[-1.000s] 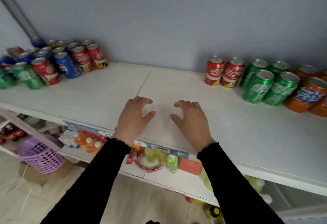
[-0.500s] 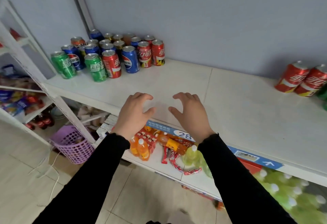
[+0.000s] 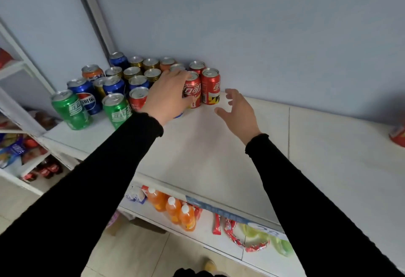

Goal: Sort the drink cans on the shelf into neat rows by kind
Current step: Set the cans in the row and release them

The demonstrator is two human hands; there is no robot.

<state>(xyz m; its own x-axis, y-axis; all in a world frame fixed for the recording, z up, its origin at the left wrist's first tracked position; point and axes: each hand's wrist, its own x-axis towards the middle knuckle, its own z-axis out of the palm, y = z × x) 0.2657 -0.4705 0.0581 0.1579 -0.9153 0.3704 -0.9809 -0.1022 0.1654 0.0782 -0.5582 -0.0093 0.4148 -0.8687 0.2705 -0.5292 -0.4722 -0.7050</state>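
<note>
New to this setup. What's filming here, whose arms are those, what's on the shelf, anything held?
No machine here: a person wears one wide-angle camera on the head, looking forward and down, so the two black-sleeved arms are their own. The white shelf carries a mixed cluster of drink cans in its left back corner: green cans, blue cans, gold cans, orange ones and red cans. The left hand has reached into the cluster, its fingers against a red can; whether it really grips it cannot be told. The right hand hovers open beside the red cans, holding nothing. Below, a lower shelf shows orange bottles and snacks.
</note>
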